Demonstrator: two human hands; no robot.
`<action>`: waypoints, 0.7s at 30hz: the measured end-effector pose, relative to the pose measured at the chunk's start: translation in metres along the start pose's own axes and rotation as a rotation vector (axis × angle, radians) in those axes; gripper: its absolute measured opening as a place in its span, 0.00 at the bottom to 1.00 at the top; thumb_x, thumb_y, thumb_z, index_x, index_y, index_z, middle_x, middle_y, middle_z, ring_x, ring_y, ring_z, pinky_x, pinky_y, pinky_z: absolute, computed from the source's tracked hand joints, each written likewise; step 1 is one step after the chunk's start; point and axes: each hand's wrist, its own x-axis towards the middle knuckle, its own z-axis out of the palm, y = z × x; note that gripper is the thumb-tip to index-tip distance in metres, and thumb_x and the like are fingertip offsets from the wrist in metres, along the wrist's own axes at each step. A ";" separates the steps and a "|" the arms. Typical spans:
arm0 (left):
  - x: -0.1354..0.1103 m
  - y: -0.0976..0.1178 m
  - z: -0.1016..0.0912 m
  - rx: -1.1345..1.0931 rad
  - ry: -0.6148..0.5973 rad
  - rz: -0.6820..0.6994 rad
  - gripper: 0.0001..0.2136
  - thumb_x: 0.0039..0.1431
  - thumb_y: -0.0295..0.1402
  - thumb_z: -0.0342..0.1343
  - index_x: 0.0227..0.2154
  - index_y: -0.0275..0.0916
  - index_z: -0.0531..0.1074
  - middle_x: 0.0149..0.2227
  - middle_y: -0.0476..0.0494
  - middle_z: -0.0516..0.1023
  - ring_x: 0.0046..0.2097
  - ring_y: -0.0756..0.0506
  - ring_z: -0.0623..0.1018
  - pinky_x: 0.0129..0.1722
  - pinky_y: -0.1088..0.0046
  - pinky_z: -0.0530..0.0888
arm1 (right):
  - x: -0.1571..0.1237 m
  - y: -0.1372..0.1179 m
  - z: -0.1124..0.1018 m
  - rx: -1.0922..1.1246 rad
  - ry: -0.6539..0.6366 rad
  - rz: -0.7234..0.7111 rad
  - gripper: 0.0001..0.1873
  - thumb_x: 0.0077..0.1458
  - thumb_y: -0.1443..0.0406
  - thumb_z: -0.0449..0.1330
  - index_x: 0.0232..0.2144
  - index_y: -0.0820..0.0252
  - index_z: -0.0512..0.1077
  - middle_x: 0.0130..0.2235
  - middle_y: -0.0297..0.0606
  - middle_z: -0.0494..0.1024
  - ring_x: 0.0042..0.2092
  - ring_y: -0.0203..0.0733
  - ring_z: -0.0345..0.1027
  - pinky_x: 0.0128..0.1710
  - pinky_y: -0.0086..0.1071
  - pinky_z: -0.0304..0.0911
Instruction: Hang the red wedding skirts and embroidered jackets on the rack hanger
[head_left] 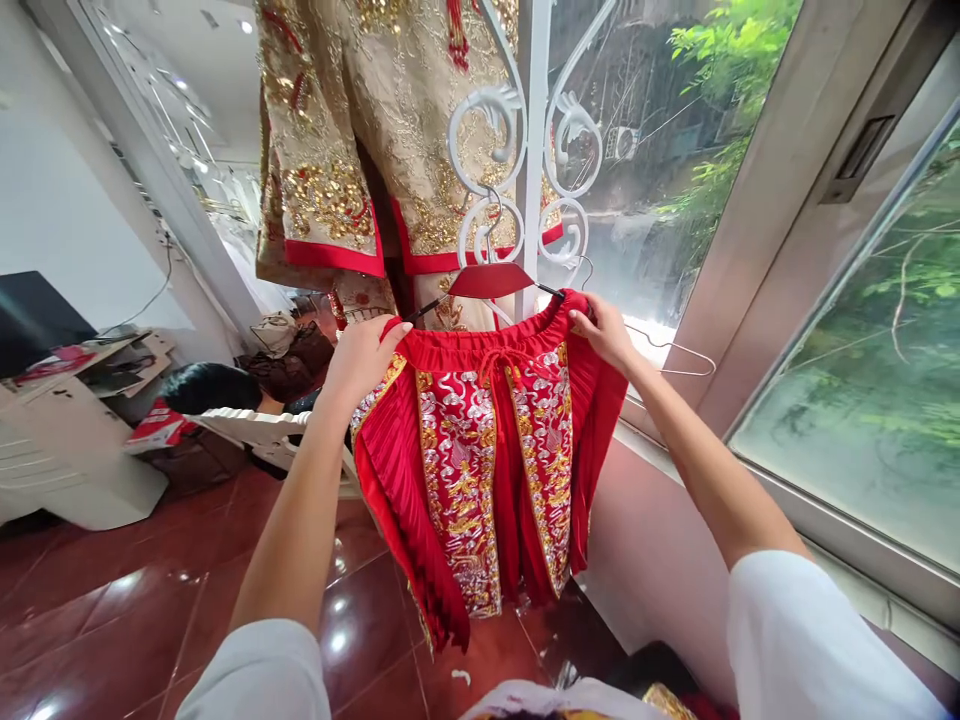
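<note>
A red pleated skirt (pixel 459 470) with gold and silver embroidered panels hangs by its gathered waistband from a dark red hanger (pixel 491 281). The hanger's hook is on a white scrolled metal rack (pixel 533 150). My left hand (pixel 367 365) is closed on the waistband's left end, near the hanger's arm. At the opposite end, my right hand (pixel 602 328) grips the waistband, thumb toward me. A red drawstring bow (pixel 501 360) sits at the waistband's middle. Both hands partly cover the waistband's ends.
Behind the skirt hangs a gold-embroidered garment (pixel 352 150) with red hems. A wire hanger (pixel 679 360) sticks out by the window at right. A white chair (pixel 259 430), a person's dark-haired head (pixel 212 387) and a white desk (pixel 71 440) are at left.
</note>
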 end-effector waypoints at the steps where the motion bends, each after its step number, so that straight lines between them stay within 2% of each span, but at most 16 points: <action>1: 0.002 -0.003 0.004 -0.003 0.033 0.009 0.20 0.62 0.47 0.40 0.22 0.39 0.65 0.21 0.47 0.67 0.25 0.47 0.66 0.28 0.72 0.58 | -0.008 -0.009 0.009 -0.088 0.124 0.034 0.22 0.58 0.57 0.49 0.49 0.62 0.68 0.43 0.47 0.75 0.44 0.49 0.66 0.46 0.46 0.58; 4: 0.006 -0.008 0.015 0.002 0.154 -0.036 0.23 0.63 0.46 0.37 0.18 0.39 0.62 0.18 0.46 0.63 0.23 0.48 0.63 0.26 0.71 0.54 | -0.033 -0.035 0.029 -0.279 0.473 0.130 0.22 0.60 0.57 0.45 0.52 0.61 0.65 0.48 0.50 0.71 0.51 0.53 0.60 0.51 0.50 0.51; 6: 0.008 -0.011 0.023 0.016 0.243 -0.085 0.24 0.63 0.46 0.37 0.18 0.38 0.64 0.18 0.45 0.64 0.23 0.48 0.63 0.25 0.71 0.52 | -0.040 -0.048 0.029 -0.319 0.571 0.159 0.22 0.60 0.57 0.45 0.52 0.60 0.64 0.51 0.50 0.69 0.53 0.53 0.58 0.52 0.50 0.48; 8: 0.010 -0.013 0.028 -0.003 0.300 -0.084 0.24 0.63 0.46 0.37 0.21 0.38 0.68 0.20 0.44 0.66 0.25 0.47 0.65 0.25 0.71 0.52 | -0.037 -0.052 0.015 -0.292 0.522 0.165 0.20 0.59 0.56 0.47 0.47 0.60 0.68 0.45 0.49 0.72 0.49 0.52 0.61 0.49 0.48 0.51; 11: 0.014 -0.018 0.032 -0.116 0.316 -0.052 0.24 0.63 0.46 0.37 0.21 0.37 0.69 0.18 0.47 0.63 0.23 0.48 0.63 0.25 0.72 0.53 | -0.018 -0.047 -0.024 -0.133 0.233 0.095 0.17 0.53 0.52 0.55 0.32 0.61 0.72 0.30 0.41 0.73 0.35 0.44 0.64 0.38 0.39 0.57; 13: 0.020 -0.024 0.032 -0.208 0.301 -0.075 0.25 0.62 0.47 0.38 0.15 0.38 0.62 0.15 0.50 0.56 0.21 0.50 0.59 0.24 0.72 0.52 | -0.005 -0.042 -0.046 0.018 0.006 0.005 0.18 0.49 0.51 0.58 0.29 0.61 0.72 0.26 0.36 0.70 0.30 0.39 0.61 0.32 0.33 0.56; 15: 0.027 -0.029 0.031 -0.298 0.253 -0.111 0.26 0.61 0.49 0.40 0.12 0.40 0.53 0.14 0.51 0.50 0.20 0.51 0.54 0.23 0.71 0.51 | 0.002 -0.041 -0.057 0.121 -0.129 -0.050 0.19 0.51 0.50 0.56 0.29 0.61 0.72 0.23 0.32 0.67 0.26 0.35 0.58 0.27 0.29 0.52; 17: 0.033 -0.033 0.032 -0.388 0.215 -0.145 0.26 0.59 0.51 0.41 0.11 0.40 0.51 0.14 0.52 0.49 0.20 0.52 0.53 0.22 0.72 0.52 | 0.002 -0.044 -0.058 0.145 -0.117 -0.040 0.22 0.54 0.49 0.53 0.25 0.62 0.72 0.19 0.30 0.60 0.23 0.32 0.52 0.24 0.28 0.47; 19: 0.037 -0.035 0.033 -0.491 0.239 -0.182 0.26 0.60 0.52 0.39 0.12 0.40 0.55 0.14 0.51 0.51 0.20 0.51 0.55 0.21 0.72 0.54 | -0.002 -0.048 -0.052 0.141 0.001 -0.011 0.24 0.55 0.49 0.51 0.20 0.62 0.69 0.17 0.29 0.53 0.22 0.30 0.47 0.23 0.28 0.43; 21: 0.038 -0.036 0.035 -0.569 0.275 -0.206 0.27 0.61 0.52 0.33 0.15 0.40 0.60 0.14 0.50 0.55 0.20 0.50 0.59 0.22 0.73 0.58 | -0.007 -0.052 -0.047 0.147 0.128 0.009 0.24 0.56 0.50 0.50 0.19 0.61 0.68 0.17 0.29 0.53 0.21 0.30 0.46 0.22 0.28 0.43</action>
